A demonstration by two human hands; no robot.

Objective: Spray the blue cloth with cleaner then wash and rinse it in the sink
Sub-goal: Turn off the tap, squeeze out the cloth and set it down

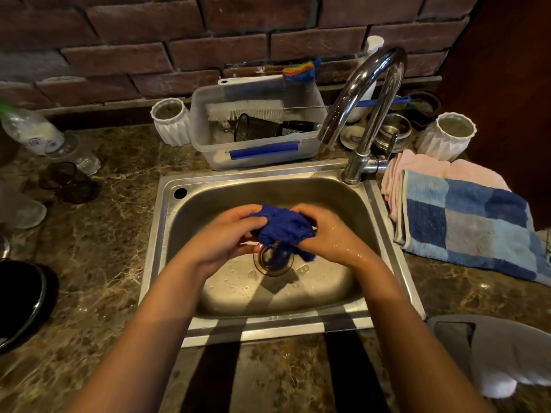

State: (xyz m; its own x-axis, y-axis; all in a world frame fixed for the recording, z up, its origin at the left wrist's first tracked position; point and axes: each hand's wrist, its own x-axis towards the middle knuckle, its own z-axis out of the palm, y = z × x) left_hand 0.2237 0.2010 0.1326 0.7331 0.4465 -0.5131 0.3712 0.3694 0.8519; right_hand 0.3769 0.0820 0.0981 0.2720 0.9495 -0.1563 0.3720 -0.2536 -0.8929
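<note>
Both hands meet over the middle of the rectangular stainless-steel sink point(167, 210), directly above its round drain point(272, 259). Between them is the wet, bunched dark-blue cloth point(281, 226), held clear of the basin floor with one corner hanging toward the drain. The left hand point(226, 236) has its grip closed on the cloth's left side, fingers curled over the top edge and thumb tucked below. The right hand point(323, 234) is likewise clamped on the right side, fingers wrapped round the wad; its skin glistens with water. Droplets and a few bubbles lie on the basin floor. The curved chrome tap point(369, 93) stands at the sink's back right corner, its spout well behind the cloth. On the marbled brown bench point(98, 234) to the right lies a folded blue checked towel point(468, 222).
</note>
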